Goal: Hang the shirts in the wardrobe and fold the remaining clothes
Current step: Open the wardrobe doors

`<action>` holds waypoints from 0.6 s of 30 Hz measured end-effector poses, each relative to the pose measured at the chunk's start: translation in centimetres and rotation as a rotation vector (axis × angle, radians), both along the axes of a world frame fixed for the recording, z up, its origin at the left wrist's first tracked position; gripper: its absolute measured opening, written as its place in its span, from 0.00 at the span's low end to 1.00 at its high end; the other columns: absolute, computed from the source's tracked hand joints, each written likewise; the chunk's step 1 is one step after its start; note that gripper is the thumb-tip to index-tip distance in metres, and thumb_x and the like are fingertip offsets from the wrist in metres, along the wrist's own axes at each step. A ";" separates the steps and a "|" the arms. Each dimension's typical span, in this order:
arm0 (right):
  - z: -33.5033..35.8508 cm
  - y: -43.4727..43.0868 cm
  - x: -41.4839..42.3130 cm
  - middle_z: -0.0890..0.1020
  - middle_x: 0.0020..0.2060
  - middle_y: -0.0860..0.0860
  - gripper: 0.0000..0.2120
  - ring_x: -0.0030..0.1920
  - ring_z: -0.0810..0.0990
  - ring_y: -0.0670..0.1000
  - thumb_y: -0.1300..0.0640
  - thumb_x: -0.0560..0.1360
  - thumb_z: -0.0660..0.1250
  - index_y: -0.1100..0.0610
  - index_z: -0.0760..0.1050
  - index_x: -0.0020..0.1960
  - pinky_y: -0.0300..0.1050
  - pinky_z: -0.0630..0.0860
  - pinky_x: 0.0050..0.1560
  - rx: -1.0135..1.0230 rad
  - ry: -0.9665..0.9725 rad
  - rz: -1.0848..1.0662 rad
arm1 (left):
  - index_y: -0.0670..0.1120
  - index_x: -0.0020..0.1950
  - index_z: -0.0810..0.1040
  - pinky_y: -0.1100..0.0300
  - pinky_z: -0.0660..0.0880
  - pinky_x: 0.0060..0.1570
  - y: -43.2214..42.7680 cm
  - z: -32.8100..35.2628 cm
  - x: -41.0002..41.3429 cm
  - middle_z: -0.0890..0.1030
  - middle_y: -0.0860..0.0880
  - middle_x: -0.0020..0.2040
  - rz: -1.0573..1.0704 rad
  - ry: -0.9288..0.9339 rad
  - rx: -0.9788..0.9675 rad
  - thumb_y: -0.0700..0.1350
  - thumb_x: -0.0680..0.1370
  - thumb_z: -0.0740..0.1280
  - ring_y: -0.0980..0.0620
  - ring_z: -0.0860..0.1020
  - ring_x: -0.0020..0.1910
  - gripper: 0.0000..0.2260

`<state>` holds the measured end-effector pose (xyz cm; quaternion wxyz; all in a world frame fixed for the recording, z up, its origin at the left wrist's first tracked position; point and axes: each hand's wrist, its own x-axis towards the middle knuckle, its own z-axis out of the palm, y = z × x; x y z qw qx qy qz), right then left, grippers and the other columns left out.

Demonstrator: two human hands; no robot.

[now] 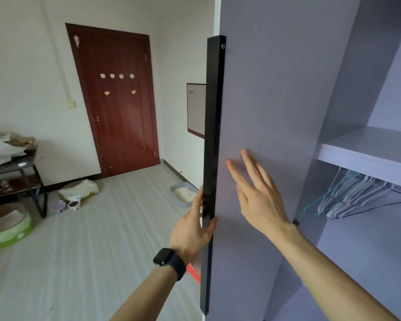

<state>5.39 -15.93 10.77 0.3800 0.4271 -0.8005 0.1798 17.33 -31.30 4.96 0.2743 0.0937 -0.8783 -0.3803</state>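
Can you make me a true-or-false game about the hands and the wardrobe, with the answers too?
1. The left hand holds the black handle of the wardrobe door. True.
2. The right hand is holding a shirt. False: it holds nothing, and its fingers are straight, at the inner side of the wardrobe door.
3. Bare hangers hang under the shelf. True.
4. The red room door stands wide open. False: it is shut.
5. The watch is on the right wrist. False: it is on the left wrist.
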 end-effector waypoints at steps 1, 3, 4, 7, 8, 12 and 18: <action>0.1 0.7 0.4 0.55 0.81 0.52 0.37 0.77 0.61 0.56 0.64 0.78 0.66 0.46 0.56 0.81 0.49 0.65 0.72 0.000 -0.034 0.004 | 0.60 0.81 0.48 0.50 0.79 0.58 0.5 -0.1 0.4 0.70 0.54 0.74 0.101 0.030 -0.098 0.52 0.77 0.72 0.52 0.76 0.65 0.41; 0.2 2.7 1.5 0.57 0.81 0.50 0.33 0.77 0.61 0.54 0.60 0.80 0.64 0.46 0.57 0.81 0.45 0.62 0.72 -0.030 -0.097 0.014 | 0.53 0.81 0.51 0.48 0.78 0.59 1.8 -0.5 1.6 0.64 0.45 0.77 0.273 0.186 -0.319 0.50 0.74 0.75 0.43 0.72 0.68 0.44; 0.0 3.9 1.9 0.58 0.80 0.49 0.31 0.77 0.61 0.52 0.59 0.80 0.64 0.46 0.58 0.80 0.44 0.61 0.72 -0.050 -0.124 0.011 | 0.52 0.80 0.55 0.46 0.78 0.57 2.7 -0.7 2.1 0.64 0.42 0.76 0.309 0.282 -0.432 0.48 0.73 0.76 0.40 0.73 0.66 0.42; -1.6 9.8 2.9 0.61 0.79 0.46 0.30 0.77 0.61 0.50 0.57 0.80 0.65 0.45 0.61 0.79 0.41 0.61 0.72 -0.108 -0.201 -0.032 | 0.52 0.77 0.63 0.48 0.75 0.55 7.2 -1.7 2.9 0.70 0.43 0.71 0.154 0.430 -0.626 0.44 0.72 0.73 0.41 0.74 0.62 0.35; -2.5 12.6 3.3 0.62 0.79 0.45 0.29 0.76 0.61 0.49 0.57 0.80 0.65 0.44 0.62 0.79 0.41 0.61 0.72 -0.132 -0.221 -0.074 | 0.53 0.75 0.66 0.50 0.74 0.54 9.4 -2.2 2.5 0.71 0.45 0.70 0.054 0.397 -0.621 0.44 0.72 0.71 0.43 0.74 0.61 0.32; -5.5 22.8 4.7 0.69 0.76 0.50 0.25 0.74 0.67 0.55 0.55 0.78 0.63 0.50 0.71 0.75 0.43 0.64 0.72 -0.199 -0.212 -0.268 | 0.57 0.71 0.70 0.54 0.74 0.54 17.1 -3.5 -1.0 0.72 0.53 0.70 -0.215 0.039 -0.509 0.49 0.73 0.62 0.48 0.74 0.61 0.25; -5.5 37.4 6.6 0.70 0.74 0.53 0.23 0.73 0.67 0.56 0.55 0.76 0.63 0.54 0.75 0.71 0.49 0.64 0.73 -0.212 -0.158 -0.579 | 0.57 0.75 0.66 0.53 0.65 0.68 29.4 -2.7 -8.2 0.68 0.55 0.74 -0.534 -0.202 -0.464 0.48 0.79 0.62 0.50 0.66 0.71 0.24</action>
